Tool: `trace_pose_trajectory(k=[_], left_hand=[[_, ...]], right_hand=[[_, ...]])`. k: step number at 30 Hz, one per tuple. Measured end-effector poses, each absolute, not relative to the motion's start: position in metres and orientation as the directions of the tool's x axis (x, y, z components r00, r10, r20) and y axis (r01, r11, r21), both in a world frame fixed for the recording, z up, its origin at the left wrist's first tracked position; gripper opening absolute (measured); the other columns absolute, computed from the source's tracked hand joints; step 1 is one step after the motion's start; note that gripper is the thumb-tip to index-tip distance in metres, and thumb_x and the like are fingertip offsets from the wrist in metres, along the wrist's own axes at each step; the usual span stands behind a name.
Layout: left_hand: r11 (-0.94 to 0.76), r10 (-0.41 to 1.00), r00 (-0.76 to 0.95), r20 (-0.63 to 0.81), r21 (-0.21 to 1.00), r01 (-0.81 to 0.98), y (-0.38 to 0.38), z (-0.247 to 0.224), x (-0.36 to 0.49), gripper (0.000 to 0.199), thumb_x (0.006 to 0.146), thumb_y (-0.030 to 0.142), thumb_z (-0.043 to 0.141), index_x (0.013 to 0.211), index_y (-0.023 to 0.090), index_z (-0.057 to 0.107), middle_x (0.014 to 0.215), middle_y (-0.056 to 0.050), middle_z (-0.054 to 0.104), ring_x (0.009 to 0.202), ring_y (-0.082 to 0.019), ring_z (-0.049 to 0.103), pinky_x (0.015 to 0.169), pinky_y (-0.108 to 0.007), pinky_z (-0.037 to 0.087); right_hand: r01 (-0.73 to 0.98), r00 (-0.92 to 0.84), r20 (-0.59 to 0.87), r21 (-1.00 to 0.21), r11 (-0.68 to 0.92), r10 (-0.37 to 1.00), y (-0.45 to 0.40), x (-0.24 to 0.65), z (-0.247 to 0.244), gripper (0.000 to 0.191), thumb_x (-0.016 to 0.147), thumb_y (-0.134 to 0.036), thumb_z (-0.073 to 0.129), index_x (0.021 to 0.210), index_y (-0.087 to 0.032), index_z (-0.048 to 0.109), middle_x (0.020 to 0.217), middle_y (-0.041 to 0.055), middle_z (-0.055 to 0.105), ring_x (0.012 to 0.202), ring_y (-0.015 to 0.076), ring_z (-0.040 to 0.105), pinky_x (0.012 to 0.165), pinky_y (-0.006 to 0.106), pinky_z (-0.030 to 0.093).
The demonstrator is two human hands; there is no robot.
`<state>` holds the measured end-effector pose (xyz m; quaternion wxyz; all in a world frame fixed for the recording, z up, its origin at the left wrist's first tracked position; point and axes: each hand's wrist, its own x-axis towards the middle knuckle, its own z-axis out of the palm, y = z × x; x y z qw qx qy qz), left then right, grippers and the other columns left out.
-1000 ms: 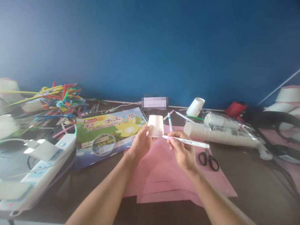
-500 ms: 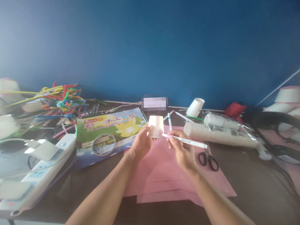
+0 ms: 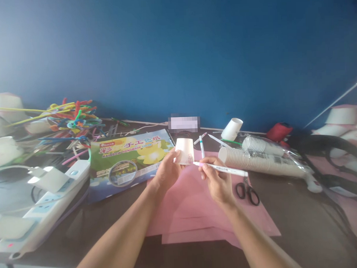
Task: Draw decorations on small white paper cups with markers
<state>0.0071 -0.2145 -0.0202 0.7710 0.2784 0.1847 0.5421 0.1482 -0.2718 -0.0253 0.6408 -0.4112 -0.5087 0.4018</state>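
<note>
Upside down, a white paper cup [image 3: 184, 148] with small pinkish marks near its lower rim is gripped by my left hand [image 3: 169, 168] from its left side. My right hand [image 3: 216, 178] pinches a white marker pen [image 3: 226, 170] with a pink section near its tip. The tip is at the cup's lower right edge; whether it touches is too fine to tell. Beneath both hands lie sheets of pink paper [image 3: 190, 211]. Black-handled scissors [image 3: 247, 193] rest on the paper just right of my right hand.
A colour-paper pack [image 3: 129, 159] lies left, beside a white power strip [image 3: 60, 204] and colourful pipe cleaners [image 3: 75, 116]. On the right are stacked paper cups [image 3: 261, 160] in plastic, a single cup [image 3: 232, 128] and a red spool [image 3: 279, 131]. A blue wall [image 3: 175, 56] closes off the back.
The cup has turned slightly in my left hand, and its pinkish marks look shifted. The marker has rolled a little in my right hand, its tip staying near the cup's edge.
</note>
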Motion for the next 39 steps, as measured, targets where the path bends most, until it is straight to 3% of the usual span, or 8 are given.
trace_pose_trajectory(k=[6, 31, 39], left_hand=[[0.269, 0.936, 0.352, 0.008, 0.631, -0.728, -0.2153, -0.0182, 0.0066, 0.022, 0.077, 0.03, 0.063, 0.092, 0.015, 0.066, 0.08, -0.004, 0.067, 0.073, -0.017, 0.063, 0.073, -0.031, 0.046], [0.262, 0.951, 0.308, -0.031, 0.608, -0.75, -0.2146, -0.0192, 0.008, 0.02, 0.075, 0.028, 0.065, 0.092, 0.016, 0.064, 0.083, -0.003, 0.066, 0.079, -0.017, 0.063, 0.078, -0.031, 0.048], [0.272, 0.935, 0.354, 0.012, 0.616, -0.739, -0.2163, -0.016, 0.0071, 0.019, 0.076, 0.028, 0.062, 0.091, 0.016, 0.065, 0.079, -0.003, 0.067, 0.073, -0.016, 0.063, 0.075, -0.031, 0.047]], right_hand=[[-0.186, 0.185, 0.302, -0.924, 0.335, 0.935, -0.2705, 0.147, -0.0206, 0.008, 0.086, -0.029, 0.06, 0.085, -0.021, 0.062, 0.064, -0.0041, 0.057, 0.053, 0.0078, 0.047, 0.052, 0.023, 0.034], [-0.02, 0.148, 0.341, -0.937, 0.348, 0.928, -0.2732, 0.1463, -0.0228, 0.015, 0.087, -0.035, 0.058, 0.089, -0.021, 0.062, 0.065, -0.0024, 0.058, 0.053, 0.0099, 0.048, 0.051, 0.026, 0.036], [-0.093, 0.2, 0.326, -0.933, 0.349, 0.924, -0.2706, 0.1459, -0.023, 0.014, 0.086, -0.035, 0.059, 0.087, -0.021, 0.061, 0.066, -0.0027, 0.058, 0.053, 0.0095, 0.047, 0.051, 0.025, 0.035]])
